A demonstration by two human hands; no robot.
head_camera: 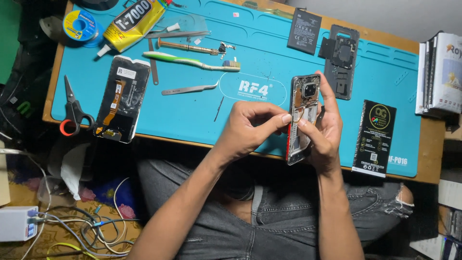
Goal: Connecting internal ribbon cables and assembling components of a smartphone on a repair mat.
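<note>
Bare hands [288, 127] pinch opened phone frame [303, 115].

Two bare hands at work at centre: the left hand [250, 127] and the right hand [327, 130], sharing one opened phone frame [303, 118]. On the blue mat [192, 110]: one scissors [72, 111] at nine o'clock, one detached screen [122, 98] beside it, one glue tube [134, 21] at eleven, one toothbrush [192, 61], one tweezers [190, 89], one battery [304, 31] at one o'clock, one back cover [342, 60], one black packet [374, 138] at three.
</note>
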